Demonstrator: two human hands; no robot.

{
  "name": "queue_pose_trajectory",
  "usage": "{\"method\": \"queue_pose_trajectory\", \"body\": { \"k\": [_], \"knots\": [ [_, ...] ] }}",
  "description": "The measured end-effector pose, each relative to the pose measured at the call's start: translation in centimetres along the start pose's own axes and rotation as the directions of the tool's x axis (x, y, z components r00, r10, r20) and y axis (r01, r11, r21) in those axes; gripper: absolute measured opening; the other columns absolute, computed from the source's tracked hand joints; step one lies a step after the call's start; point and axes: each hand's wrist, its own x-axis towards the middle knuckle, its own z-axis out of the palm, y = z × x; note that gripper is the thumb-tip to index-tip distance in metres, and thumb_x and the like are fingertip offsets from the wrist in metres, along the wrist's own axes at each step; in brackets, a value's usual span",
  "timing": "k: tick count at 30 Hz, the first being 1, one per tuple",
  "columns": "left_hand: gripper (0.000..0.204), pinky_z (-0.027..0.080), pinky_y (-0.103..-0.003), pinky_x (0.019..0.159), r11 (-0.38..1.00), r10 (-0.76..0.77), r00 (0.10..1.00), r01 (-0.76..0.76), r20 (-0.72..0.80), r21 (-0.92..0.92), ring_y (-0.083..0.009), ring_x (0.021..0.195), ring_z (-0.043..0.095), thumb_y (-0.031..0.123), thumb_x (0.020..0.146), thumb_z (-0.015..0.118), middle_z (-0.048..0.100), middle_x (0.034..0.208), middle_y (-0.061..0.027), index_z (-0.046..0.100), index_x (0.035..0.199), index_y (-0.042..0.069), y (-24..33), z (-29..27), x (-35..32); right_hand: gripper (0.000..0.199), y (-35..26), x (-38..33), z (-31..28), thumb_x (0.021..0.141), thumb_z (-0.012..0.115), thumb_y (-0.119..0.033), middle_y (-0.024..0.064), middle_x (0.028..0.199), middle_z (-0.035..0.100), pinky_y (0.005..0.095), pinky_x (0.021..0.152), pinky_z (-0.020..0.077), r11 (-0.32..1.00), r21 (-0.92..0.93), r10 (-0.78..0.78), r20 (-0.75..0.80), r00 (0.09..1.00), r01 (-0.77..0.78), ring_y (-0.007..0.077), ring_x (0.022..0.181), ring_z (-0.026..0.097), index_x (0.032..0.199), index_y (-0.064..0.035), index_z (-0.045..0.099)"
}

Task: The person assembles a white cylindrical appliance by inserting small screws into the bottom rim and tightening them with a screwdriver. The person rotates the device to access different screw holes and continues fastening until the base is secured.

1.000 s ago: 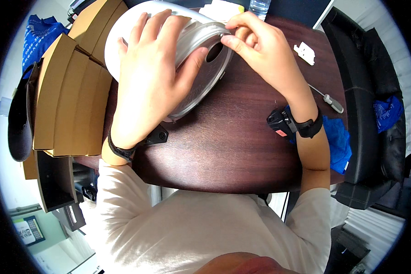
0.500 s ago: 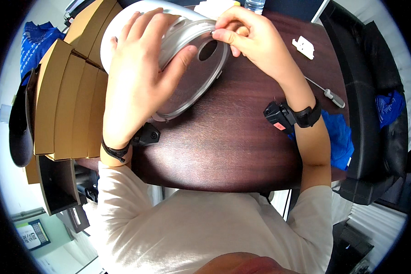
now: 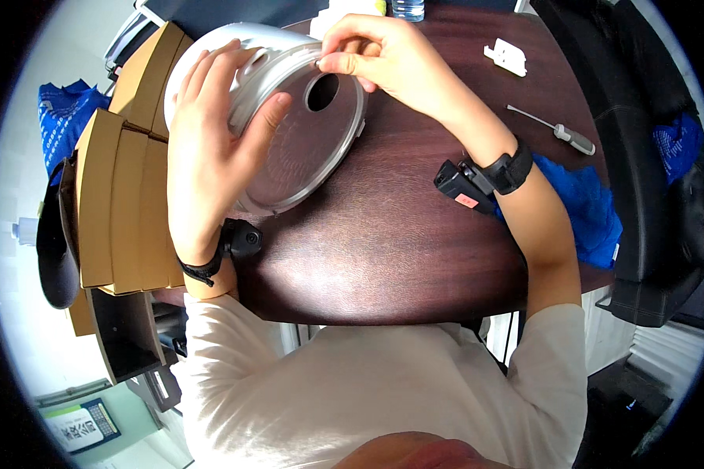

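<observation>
A white rounded housing (image 3: 181, 74) lies tilted at the far left of the table, with a clear round cover (image 3: 297, 152) on its near face. The cover has a pale rim and an oval dark hole (image 3: 321, 92). Across the housing and the cover's left edge rests my left hand (image 3: 211, 129), open, thumb and fingers spread apart. At the top of the rim, my right hand (image 3: 368, 59) is closed in a pinch of thumb and forefinger. A tiny dark spot shows at those fingertips; what they hold is too small to name.
Right of my hands lie a small white plastic part (image 3: 508, 58) and a screwdriver (image 3: 572, 139) with a grey handle. A blue cloth (image 3: 583, 211) is beside my right forearm. Cardboard boxes (image 3: 125, 211) line the left side. A clear bottle (image 3: 408, 9) and white-yellow item (image 3: 344, 12) stand behind.
My view has turned a little, shifting the whole scene. Both hands and the housing appear farther left in the picture. My right hand keeps its pinch at the rim, my left its spread hold.
</observation>
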Motion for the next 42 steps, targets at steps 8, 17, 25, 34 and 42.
{"method": "queue_pose_trajectory", "body": {
  "k": [8, 17, 25, 34, 42],
  "knots": [
    [0.050, 0.042, -0.043, 0.098, 0.995, -0.048, 0.998, 0.050, 0.032, -0.083, -0.0390, 0.117, 0.053, 0.030, 0.082, 0.073, 0.058, 0.123, -0.0224, 0.059, 0.118, 0.000, -0.4, -0.2, 0.1, 0.017, -0.8, 0.1, -2.6, 0.086, 0.072, -0.022, 0.0010, 0.070, 0.063, 0.0232, 0.050, 0.0456, 0.966, -0.255, -0.064, -0.045, 0.997, 0.051, 0.0072, 0.054, 0.054, 0.091, -0.0059, 0.070],
    [0.047, 0.040, -0.042, 0.103, 0.991, -0.040, 0.999, 0.037, -0.020, -0.130, -0.0359, 0.125, 0.050, 0.027, 0.082, 0.073, 0.057, 0.129, -0.0207, 0.061, 0.118, -0.001, -0.5, -0.4, -0.7, 0.022, -10.6, -2.6, -8.6, 0.093, 0.061, -0.021, 0.0037, 0.070, 0.061, 0.0248, 0.049, 0.0422, 0.729, -0.488, 0.558, 0.017, 0.830, -0.480, 0.0097, 0.057, 0.056, 0.093, 0.0006, 0.064],
    [0.044, 0.035, -0.046, 0.108, 0.961, -0.150, 0.983, 0.118, -0.110, -0.250, -0.0340, 0.137, 0.039, 0.021, 0.083, 0.073, 0.054, 0.136, -0.0171, 0.061, 0.121, 0.002, -1.3, -1.2, -4.9, 0.015, -1.9, -5.7, -12.8, 0.089, 0.064, -0.019, -0.0004, 0.058, 0.054, 0.0233, 0.037, 0.0400, 0.350, -0.763, 0.730, -0.142, 0.669, -0.544, 0.0079, 0.043, 0.055, 0.085, -0.0058, 0.060],
    [0.047, 0.025, -0.048, 0.113, 0.965, -0.113, 0.974, 0.061, -0.194, -0.256, -0.0360, 0.139, 0.035, 0.019, 0.087, 0.068, 0.045, 0.143, -0.0230, 0.055, 0.126, -0.002, -2.7, -2.1, -8.9, 0.031, 4.0, -6.1, -13.0, 0.096, 0.054, -0.027, 0.0087, 0.062, 0.060, 0.0345, 0.041, 0.0493, 0.065, -0.876, 0.964, -0.068, 0.255, -0.478, 0.0196, 0.047, 0.062, 0.081, 0.0003, 0.059],
    [0.043, 0.024, -0.050, 0.113, 0.959, -0.145, 0.960, 0.076, -0.240, -0.274, -0.0397, 0.141, 0.031, 0.018, 0.083, 0.071, 0.047, 0.142, -0.0221, 0.059, 0.122, 0.003, -3.3, -2.4, -10.4, 0.031, 4.9, -4.7, -12.7, 0.096, 0.055, -0.026, 0.0064, 0.060, 0.060, 0.0314, 0.040, 0.0495, 0.083, -0.899, 0.962, -0.041, 0.271, -0.429, 0.0173, 0.048, 0.061, 0.082, 0.0012, 0.063]
  ]
}}
